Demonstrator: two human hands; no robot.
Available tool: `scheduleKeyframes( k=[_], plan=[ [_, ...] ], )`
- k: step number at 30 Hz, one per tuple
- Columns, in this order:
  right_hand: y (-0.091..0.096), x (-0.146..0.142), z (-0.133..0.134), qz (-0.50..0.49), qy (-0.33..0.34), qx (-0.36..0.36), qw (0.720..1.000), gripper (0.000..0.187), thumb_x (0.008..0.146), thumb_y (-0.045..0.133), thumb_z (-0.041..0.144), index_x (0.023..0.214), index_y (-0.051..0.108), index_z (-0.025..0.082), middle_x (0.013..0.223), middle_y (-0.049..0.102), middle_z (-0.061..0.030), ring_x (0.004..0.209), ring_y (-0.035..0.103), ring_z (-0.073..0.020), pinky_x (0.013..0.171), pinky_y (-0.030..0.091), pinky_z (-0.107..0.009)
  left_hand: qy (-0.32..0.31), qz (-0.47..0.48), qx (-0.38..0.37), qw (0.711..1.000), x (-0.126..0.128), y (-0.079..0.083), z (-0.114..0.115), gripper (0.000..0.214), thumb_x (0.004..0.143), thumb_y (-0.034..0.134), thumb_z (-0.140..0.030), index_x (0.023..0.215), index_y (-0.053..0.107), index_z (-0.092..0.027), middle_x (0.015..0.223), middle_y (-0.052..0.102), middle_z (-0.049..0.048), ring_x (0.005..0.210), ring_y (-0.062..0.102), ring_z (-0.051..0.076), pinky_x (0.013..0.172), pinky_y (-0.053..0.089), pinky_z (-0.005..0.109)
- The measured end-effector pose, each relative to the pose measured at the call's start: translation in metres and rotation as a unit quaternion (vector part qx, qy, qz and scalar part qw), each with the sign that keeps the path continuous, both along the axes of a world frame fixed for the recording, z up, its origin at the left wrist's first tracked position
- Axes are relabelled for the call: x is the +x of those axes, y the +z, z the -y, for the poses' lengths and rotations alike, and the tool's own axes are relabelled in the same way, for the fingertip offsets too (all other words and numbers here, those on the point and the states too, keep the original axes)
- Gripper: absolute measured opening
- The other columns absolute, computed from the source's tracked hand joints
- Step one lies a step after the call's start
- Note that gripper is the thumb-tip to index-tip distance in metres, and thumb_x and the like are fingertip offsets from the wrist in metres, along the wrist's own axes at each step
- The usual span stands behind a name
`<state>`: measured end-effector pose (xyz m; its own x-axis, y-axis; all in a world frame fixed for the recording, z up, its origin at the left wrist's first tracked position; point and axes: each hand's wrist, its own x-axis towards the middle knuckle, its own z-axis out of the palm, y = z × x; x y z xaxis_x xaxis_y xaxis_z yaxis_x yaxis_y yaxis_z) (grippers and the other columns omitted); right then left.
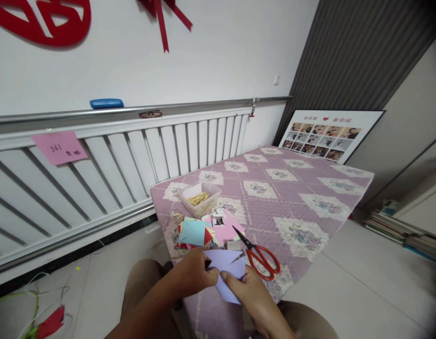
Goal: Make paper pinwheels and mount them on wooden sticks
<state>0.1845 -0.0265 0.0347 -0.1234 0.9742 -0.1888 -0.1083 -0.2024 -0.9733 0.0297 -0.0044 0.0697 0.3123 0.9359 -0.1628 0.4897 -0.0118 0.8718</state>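
Observation:
A sheet of purple paper with cuts in it is held up over the near end of the cloth-covered table. My left hand pinches its left side, and my right hand grips its lower right, thumb on top. Scissors with red handles lie just right of the paper, blades pointing up and left. Beyond my left hand sits a stack of coloured paper, light blue on top. Pink paper lies beside it, with a small open box of metal bits on it.
A clear plastic box of thin yellowish sticks stands behind the papers. The table has a purple patterned cloth. A white radiator runs along its left side. A photo board leans at the far end. A red artificial flower lies at lower left.

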Motion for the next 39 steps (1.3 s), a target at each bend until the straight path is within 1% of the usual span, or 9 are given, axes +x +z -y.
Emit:
scheduleKeyframes(
  k=[3, 6, 9, 11, 14, 17, 25, 32, 39],
  plan=[
    [-0.005, -0.001, -0.001, 0.014, -0.04, -0.005, 0.999, 0.019, 0.066, 0.068, 0.032, 0.077, 0.073, 0.016, 0.064, 0.073, -0.0021, 0.057, 0.063, -0.0201, 0.055, 0.046, -0.028, -0.018, -0.006, 0.019, 1.0, 0.001, -0.009, -0.006, 0.019, 0.063, 0.051, -0.017, 0.05, 0.038, -0.019, 0.049, 0.032, -0.0064, 0.05, 0.028, 0.009, 0.049, 0.021, 0.026],
    [-0.014, -0.003, -0.002, -0.004, -0.091, -0.022, 0.996, 0.025, 0.065, 0.07, 0.034, 0.082, 0.072, 0.015, 0.07, 0.075, -0.0045, 0.062, 0.066, -0.0229, 0.057, 0.049, -0.03, 0.025, 0.126, 0.011, 0.992, 0.002, -0.021, -0.009, 0.005, 0.066, 0.055, -0.019, 0.065, 0.05, -0.018, 0.06, 0.043, -0.0052, 0.057, 0.038, 0.01, 0.054, 0.03, 0.024],
    [-0.023, -0.004, -0.004, -0.038, -0.135, -0.038, 0.989, 0.031, 0.067, 0.072, 0.036, 0.089, 0.071, 0.015, 0.079, 0.077, -0.0063, 0.07, 0.068, -0.0239, 0.063, 0.051, -0.03, 0.141, 0.293, -0.025, 0.945, 0.006, -0.035, -0.005, 0.021, 0.07, 0.058, -0.027, 0.089, 0.055, -0.018, 0.078, 0.055, -0.0013, 0.071, 0.048, 0.012, 0.064, 0.037, 0.023],
    [-0.027, -0.005, -0.005, -0.066, -0.163, -0.047, 0.983, 0.032, 0.067, 0.072, 0.037, 0.091, 0.07, 0.015, 0.084, 0.077, -0.0064, 0.074, 0.069, -0.0237, 0.066, 0.052, -0.03, 0.205, 0.354, -0.068, 0.91, 0.012, -0.046, 0.002, 0.032, 0.07, 0.061, -0.033, 0.098, 0.056, -0.018, 0.084, 0.058, 0.0008, 0.071, 0.05, 0.013, 0.061, 0.037, 0.023],
    [-0.031, -0.009, -0.006, -0.119, -0.184, -0.049, 0.974, 0.037, 0.067, 0.074, 0.037, 0.095, 0.068, 0.014, 0.086, 0.077, -0.0069, 0.076, 0.07, -0.0245, 0.07, 0.053, -0.031, 0.228, 0.393, -0.11, 0.884, 0.024, -0.063, 0.017, 0.036, 0.066, 0.067, -0.033, 0.097, 0.06, -0.017, 0.074, 0.058, 0.0, 0.062, 0.047, 0.011, 0.055, 0.034, 0.022],
    [-0.032, -0.015, -0.004, -0.158, -0.18, -0.044, 0.97, 0.04, 0.067, 0.074, 0.037, 0.099, 0.068, 0.013, 0.087, 0.077, -0.0078, 0.077, 0.07, -0.0258, 0.072, 0.054, -0.034, 0.241, 0.414, -0.111, 0.871, 0.037, -0.071, 0.027, 0.029, 0.064, 0.07, -0.03, 0.088, 0.065, -0.015, 0.074, 0.06, 0.0009, 0.063, 0.049, 0.011, 0.06, 0.038, 0.023],
    [-0.03, -0.027, 0.004, -0.192, -0.169, -0.06, 0.965, 0.045, 0.071, 0.072, 0.038, 0.108, 0.066, 0.015, 0.101, 0.075, -0.0087, 0.095, 0.068, -0.0278, 0.083, 0.052, -0.035, 0.234, 0.432, -0.094, 0.866, 0.049, -0.064, 0.017, 0.028, 0.064, 0.072, -0.038, 0.076, 0.07, -0.012, 0.075, 0.07, 0.0083, 0.07, 0.06, 0.02, 0.073, 0.045, 0.032],
    [-0.028, -0.029, 0.005, -0.217, -0.15, -0.056, 0.963, 0.051, 0.074, 0.071, 0.037, 0.119, 0.061, 0.016, 0.1, 0.076, -0.0072, 0.092, 0.069, -0.0256, 0.081, 0.051, -0.033, 0.27, 0.426, -0.081, 0.86, 0.047, -0.063, 0.016, 0.03, 0.063, 0.073, -0.038, 0.08, 0.072, -0.013, 0.077, 0.072, 0.0083, 0.075, 0.063, 0.022, 0.077, 0.047, 0.034],
    [-0.024, -0.03, 0.009, -0.243, -0.114, -0.065, 0.961, 0.046, 0.074, 0.071, 0.039, 0.113, 0.063, 0.018, 0.093, 0.076, -0.0064, 0.08, 0.069, -0.0251, 0.068, 0.052, -0.032, 0.267, 0.449, -0.101, 0.847, 0.043, -0.052, 0.016, 0.027, 0.062, 0.074, -0.035, 0.077, 0.071, -0.013, 0.069, 0.07, 0.0059, 0.067, 0.062, 0.02, 0.071, 0.047, 0.032]
  ],
)
